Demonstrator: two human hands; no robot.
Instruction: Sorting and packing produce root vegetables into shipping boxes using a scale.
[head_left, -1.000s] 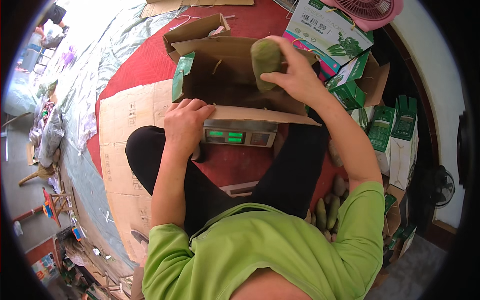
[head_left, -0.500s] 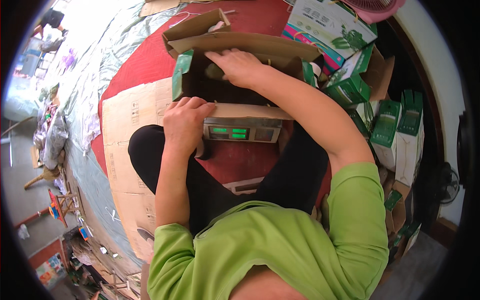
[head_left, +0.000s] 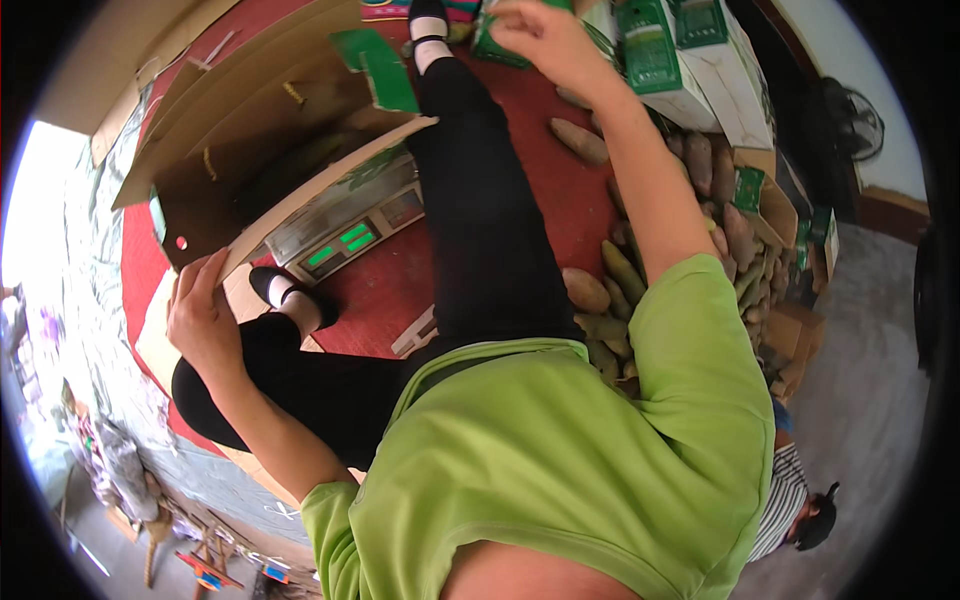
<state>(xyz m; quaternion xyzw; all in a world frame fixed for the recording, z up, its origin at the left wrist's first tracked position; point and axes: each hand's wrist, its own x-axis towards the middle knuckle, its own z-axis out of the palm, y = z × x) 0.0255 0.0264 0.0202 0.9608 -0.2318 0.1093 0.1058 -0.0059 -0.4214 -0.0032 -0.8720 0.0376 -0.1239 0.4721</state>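
An open cardboard box (head_left: 335, 165) stands tilted in view on a digital scale with a lit green display (head_left: 340, 247). Long greenish produce (head_left: 315, 155) lies in its shaded inside. My left hand (head_left: 203, 305) has its fingers bent over the box's near left edge. My right hand (head_left: 560, 45) is stretched far out at the top, beside a green carton (head_left: 495, 40). Its fingers are partly bent and apart, and nothing shows in them. A green end flap (head_left: 378, 70) stands up from the box's right end.
Loose brownish and green tubers (head_left: 620, 270) lie on the red mat (head_left: 510, 240) to my right, heaped further out. White and green cartons (head_left: 680, 70) stand beyond them. A black fan (head_left: 855, 120) is near the wall. Another person in a striped shirt (head_left: 780, 500) is at lower right.
My view has turned to the right. My right hand has come out of the box and reached over to the cartons. My left hand has shifted to the box's left corner; my right leg is stretched out.
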